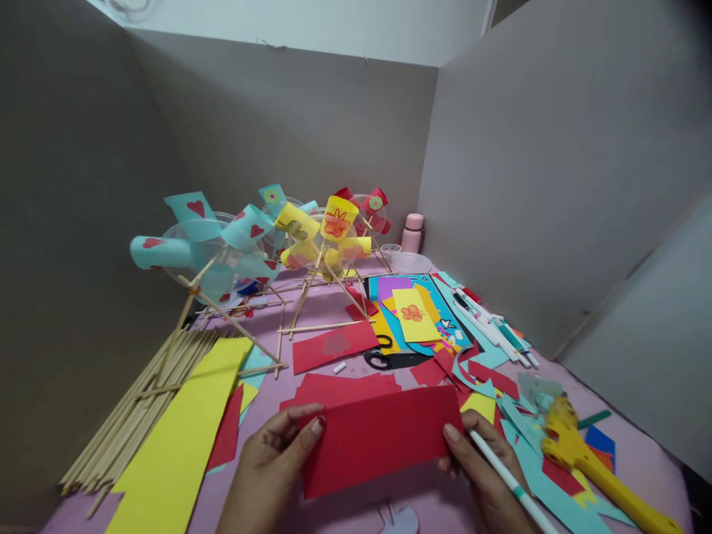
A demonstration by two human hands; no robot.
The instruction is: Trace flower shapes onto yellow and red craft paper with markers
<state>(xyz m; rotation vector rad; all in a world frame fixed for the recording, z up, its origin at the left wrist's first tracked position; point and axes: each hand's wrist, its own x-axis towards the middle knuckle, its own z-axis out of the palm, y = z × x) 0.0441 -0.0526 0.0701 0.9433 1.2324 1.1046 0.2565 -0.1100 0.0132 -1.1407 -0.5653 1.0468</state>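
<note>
Holding red card (383,441) between left hand (275,466) and right hand (485,472), above pink table (342,512).
Pinching card at opposite ends, with hands well apart. Clasping green-banded white marker (500,467) in right hand as well. Noting farther back yellow card (423,334) with red drawing (411,313), laid on printed sheet (437,295) with arrow-cursor icon (446,324). Cannot make out sheet's small black marks (426,278), possibly lettering.

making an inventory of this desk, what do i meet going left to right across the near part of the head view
bundle of sticks → large yellow sheet → left hand → held red card → right hand → yellow tool
</note>
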